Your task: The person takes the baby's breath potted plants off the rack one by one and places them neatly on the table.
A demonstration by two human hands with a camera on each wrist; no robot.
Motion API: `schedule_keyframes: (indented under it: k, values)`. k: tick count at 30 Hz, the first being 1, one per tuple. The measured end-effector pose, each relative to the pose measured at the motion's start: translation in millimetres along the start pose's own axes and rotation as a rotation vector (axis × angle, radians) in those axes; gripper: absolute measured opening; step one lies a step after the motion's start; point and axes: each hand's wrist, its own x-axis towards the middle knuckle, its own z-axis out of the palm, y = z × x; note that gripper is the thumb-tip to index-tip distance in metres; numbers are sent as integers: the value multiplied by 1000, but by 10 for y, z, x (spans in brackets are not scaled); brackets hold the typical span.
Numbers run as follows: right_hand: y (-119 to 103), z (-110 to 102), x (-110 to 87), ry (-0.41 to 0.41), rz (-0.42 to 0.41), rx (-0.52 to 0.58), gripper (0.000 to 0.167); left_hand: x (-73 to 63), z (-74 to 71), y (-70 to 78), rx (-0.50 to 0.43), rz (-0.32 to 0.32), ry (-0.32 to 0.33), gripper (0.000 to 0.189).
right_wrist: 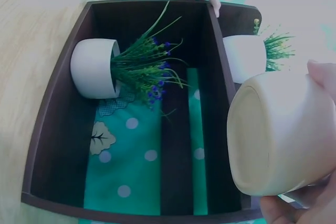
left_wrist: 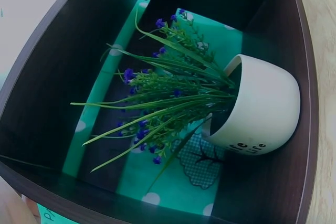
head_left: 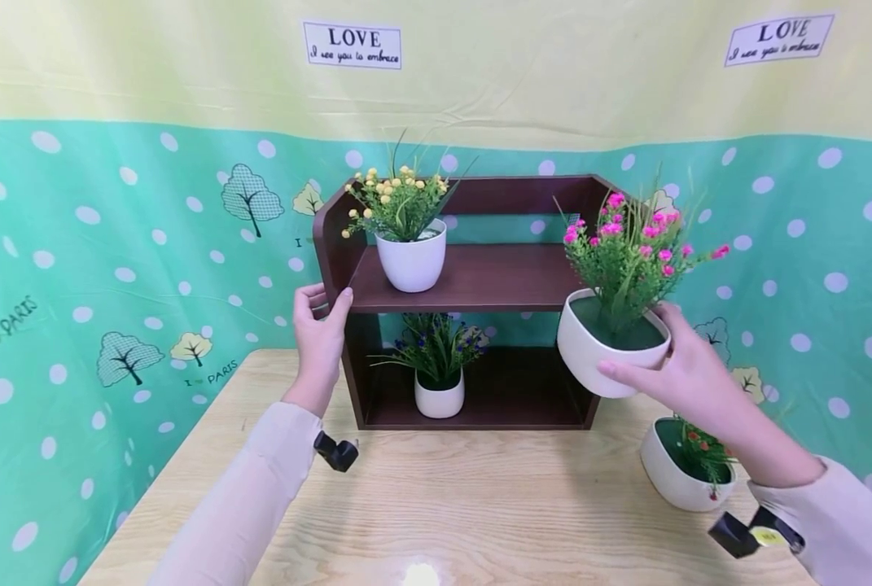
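Observation:
My right hand (head_left: 681, 366) grips a white pot of pink flowers (head_left: 619, 342) by its side, thumb across the front. The pot is tilted and held in the air before the right end of a dark brown two-tier shelf (head_left: 472, 281). My left hand (head_left: 320, 330) holds the shelf's left side panel at the height of the upper board. On that upper board, at the left, stands a white pot of yellow flowers (head_left: 411, 256). Below it, on the lower board, a white pot of purple flowers (left_wrist: 262, 106) stands upright, with lettering on its side.
A white pot of red flowers (head_left: 688, 468) sits on the wooden table (head_left: 436, 505) at the right, under my right forearm. A green and yellow patterned cloth (head_left: 164, 268) hangs behind and at both sides.

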Motion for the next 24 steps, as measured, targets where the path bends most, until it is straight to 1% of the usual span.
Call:
schedule_keyframes:
  k: [8,13,19,23,24]
  values:
    - [171,49,-100,-46,27,-64,115,-12,-8,-24,2,10,-4,37]
    - [320,140,-181,-54,0,-53,112,-21,-9,-27,-7,17,-8,36]
    - [509,273,-269,-51,-18,-76,101,-15,-14,-21,-14,22,-8,36]
    - [618,373,-326,-45,-26,-83,90,-15,-16,-6,-5,9,-10,37]
    - [638,397,-338,-47,-24,-87,90,-14,-18,-6,-4,7,-10,37]
